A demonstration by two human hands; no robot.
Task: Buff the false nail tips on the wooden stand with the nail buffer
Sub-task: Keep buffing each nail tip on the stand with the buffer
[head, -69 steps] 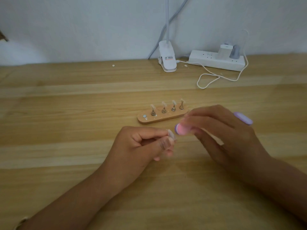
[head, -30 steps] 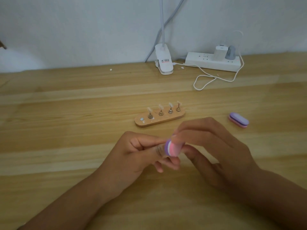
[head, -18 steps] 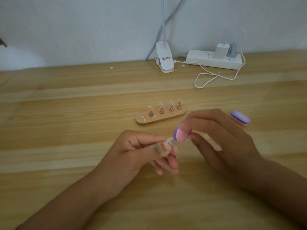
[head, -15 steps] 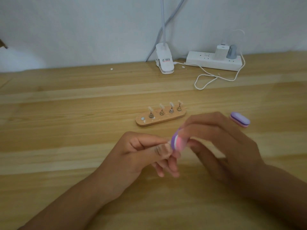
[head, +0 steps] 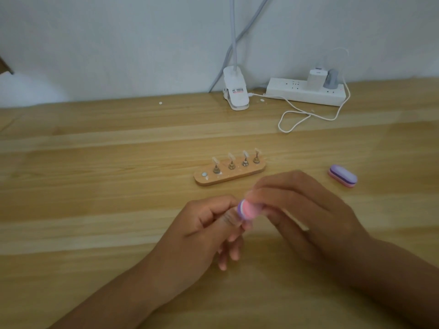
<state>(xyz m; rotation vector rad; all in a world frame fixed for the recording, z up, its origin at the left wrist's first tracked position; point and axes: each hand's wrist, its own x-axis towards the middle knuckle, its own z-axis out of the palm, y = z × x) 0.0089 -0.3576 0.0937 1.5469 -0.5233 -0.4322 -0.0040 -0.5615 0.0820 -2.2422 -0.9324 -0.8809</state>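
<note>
Pink-and-purple layered nail buffer, blurred, pinched by right hand.

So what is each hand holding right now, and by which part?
Right hand pinches the nail buffer by its right end. Left hand pinches something behind the buffer, likely a false nail tip, but it's hidden.

A pale wooden table meets a plain white wall under soft, even light.
</note>
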